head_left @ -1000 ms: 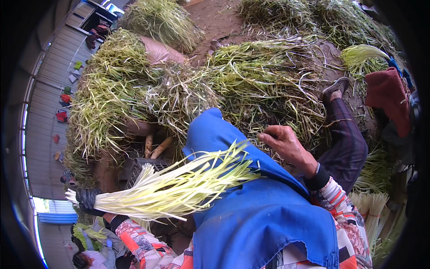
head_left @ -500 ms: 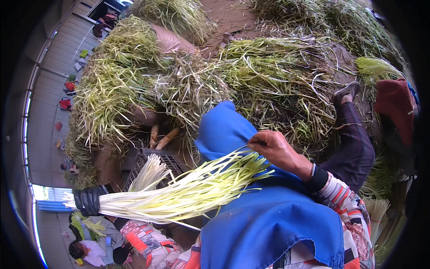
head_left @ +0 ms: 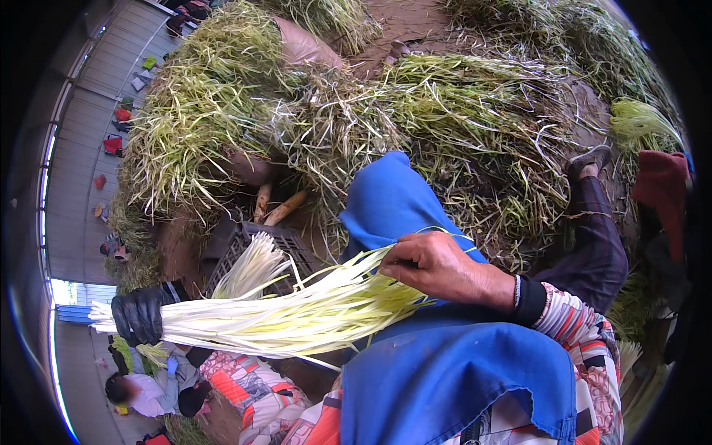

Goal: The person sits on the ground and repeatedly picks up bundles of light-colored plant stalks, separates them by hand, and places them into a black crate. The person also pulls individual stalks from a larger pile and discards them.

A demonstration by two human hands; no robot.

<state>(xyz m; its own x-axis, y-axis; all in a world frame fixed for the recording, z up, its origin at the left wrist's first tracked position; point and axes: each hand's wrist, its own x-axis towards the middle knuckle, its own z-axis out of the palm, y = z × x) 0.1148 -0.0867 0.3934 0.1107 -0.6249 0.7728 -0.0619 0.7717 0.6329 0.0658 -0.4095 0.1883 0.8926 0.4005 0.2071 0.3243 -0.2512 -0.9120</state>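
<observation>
Blue cloth apron (head_left: 460, 371), 5 o'clock: draped over the lap and a raised knee.
Patterned sleeve (head_left: 582, 326), 4 o'clock: white, red and grey, with a black cuff.
Right hand (head_left: 437, 267), 4 o'clock: bare, fingers curled at the leafy end of the bundle; cannot tell whether any leaf is pinched between them.
Bundle of blanched chives (head_left: 289, 320), 7 o'clock: white stems pointing to 8, yellow-green leaves toward 4, held across the front of the apron.
Left hand (head_left: 137, 315), 8 o'clock: black-gloved, wrapped firmly around the stem end of that bundle, stem ends projecting beyond the fist.
Second bunch of chives (head_left: 251, 273), 8 o'clock: whitish, just behind the first, against a dark plastic crate (head_left: 302, 259).
Trousered leg (head_left: 593, 233), 3 o'clock: dark purple.
Wooden legs (head_left: 285, 208), two, near 10 o'clock: pale, beyond the crate.
Chive heaps, loose: one at 10 o'clock (head_left: 196, 119), another between 1 and 2 (head_left: 475, 119).
Seated co-worker (head_left: 152, 389), 8 o'clock: pale top.
Panelled wall (head_left: 83, 159), between 9 and 10: grey, furthest back.
</observation>
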